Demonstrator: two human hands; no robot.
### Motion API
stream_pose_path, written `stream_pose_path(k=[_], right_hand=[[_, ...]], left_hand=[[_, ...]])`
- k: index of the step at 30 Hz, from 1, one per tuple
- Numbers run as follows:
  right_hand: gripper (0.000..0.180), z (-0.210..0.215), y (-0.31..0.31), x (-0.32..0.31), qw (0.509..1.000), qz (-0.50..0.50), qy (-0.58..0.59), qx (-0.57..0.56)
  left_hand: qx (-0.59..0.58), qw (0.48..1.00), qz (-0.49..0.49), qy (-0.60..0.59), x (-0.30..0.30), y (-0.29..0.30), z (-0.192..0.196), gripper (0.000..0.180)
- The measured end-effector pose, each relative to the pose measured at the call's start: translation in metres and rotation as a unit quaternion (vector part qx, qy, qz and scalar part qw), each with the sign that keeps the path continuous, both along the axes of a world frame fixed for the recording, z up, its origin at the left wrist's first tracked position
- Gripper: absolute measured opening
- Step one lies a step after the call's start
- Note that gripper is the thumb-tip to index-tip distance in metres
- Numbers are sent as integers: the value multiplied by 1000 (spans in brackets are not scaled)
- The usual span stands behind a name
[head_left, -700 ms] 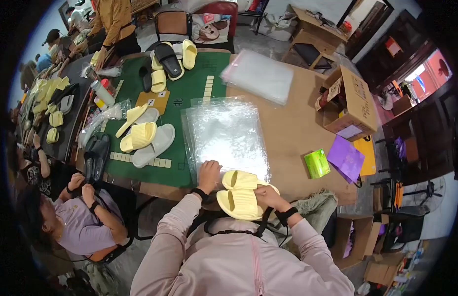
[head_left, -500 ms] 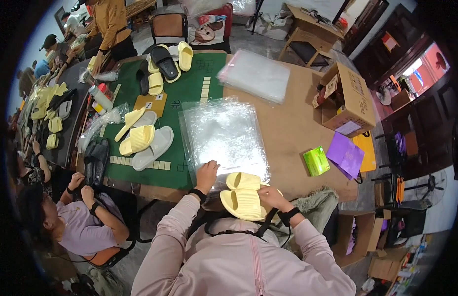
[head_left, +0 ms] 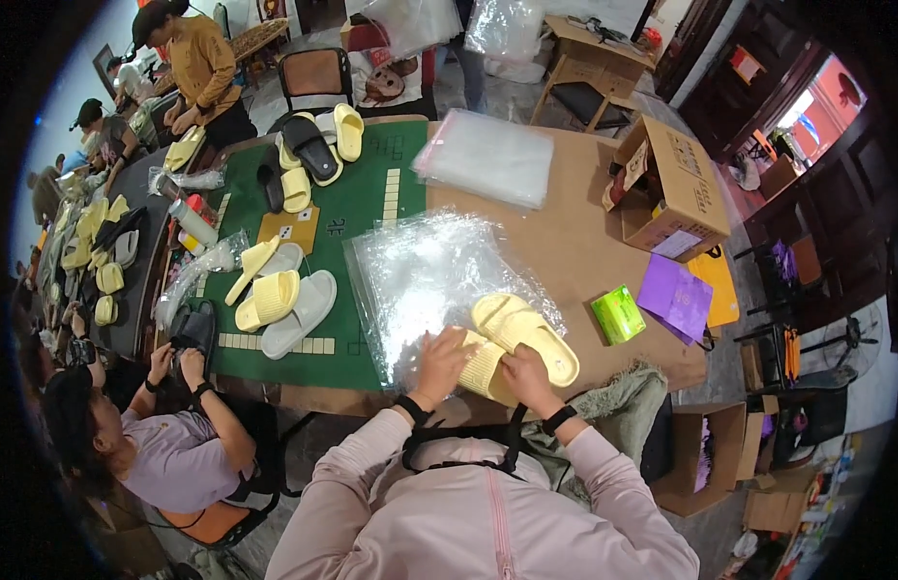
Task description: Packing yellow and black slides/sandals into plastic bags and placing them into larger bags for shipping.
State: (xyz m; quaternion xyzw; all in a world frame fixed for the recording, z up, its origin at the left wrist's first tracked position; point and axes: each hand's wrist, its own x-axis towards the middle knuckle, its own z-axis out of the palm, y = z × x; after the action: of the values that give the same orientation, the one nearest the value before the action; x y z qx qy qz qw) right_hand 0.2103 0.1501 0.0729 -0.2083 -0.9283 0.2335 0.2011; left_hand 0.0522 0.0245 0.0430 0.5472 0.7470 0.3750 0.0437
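Observation:
My right hand (head_left: pixel 529 379) grips a pair of pale yellow slippers (head_left: pixel 550 348), one ribbed strap facing up and the other slipper turned at a slant beside it. Close to the slippers' left side, my left hand (head_left: pixel 439 369) has its fingers bent together at the near edge of a clear plastic bag (head_left: pixel 410 280). That bag lies on a shiny stack of bags, and its fingertips' exact hold is partly hidden. The slippers rest over the stack's near right corner.
Yellow and grey slippers (head_left: pixel 299 314) lie left on a green mat (head_left: pixel 357 222); more yellow and black ones (head_left: pixel 313 150) are farther back. Another bag stack (head_left: pixel 487 159), a cardboard box (head_left: pixel 676 188), a green pack (head_left: pixel 618 314) and a purple sheet (head_left: pixel 673 290) occupy the table. A person (head_left: pixel 168 435) sits at left.
The slippers have moved forward and right onto the bags, turning in my right hand. My left hand has come right and nearer to them. The top bag's right side has spread outward.

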Motion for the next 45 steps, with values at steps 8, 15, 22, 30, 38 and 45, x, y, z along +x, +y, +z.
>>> stream_pose_path(k=[8,15,22,30,38,45], right_hand=[[21,-5,4,-15,999,3,22,26],[46,16,19,3,997,7,-3,71],[79,153,-21,88,943,-59,19,-328],[57,96,-79,162,897,-432,-32,-89],[12,152,-156,283,586,-598,451,-309],[16,178,-195,319,545,-574,474,-387]], left_hand=[[-20,983,-138,-120,35,7,45,23],[-28,870,-247,-425,51,3,113,20],[5,729,-114,-675,44,54,156,26],[-105,720,-488,-482,148,61,181,25],[-237,741,-476,-411,222,82,-23,55],[-217,622,-713,240,257,82,-61,88]])
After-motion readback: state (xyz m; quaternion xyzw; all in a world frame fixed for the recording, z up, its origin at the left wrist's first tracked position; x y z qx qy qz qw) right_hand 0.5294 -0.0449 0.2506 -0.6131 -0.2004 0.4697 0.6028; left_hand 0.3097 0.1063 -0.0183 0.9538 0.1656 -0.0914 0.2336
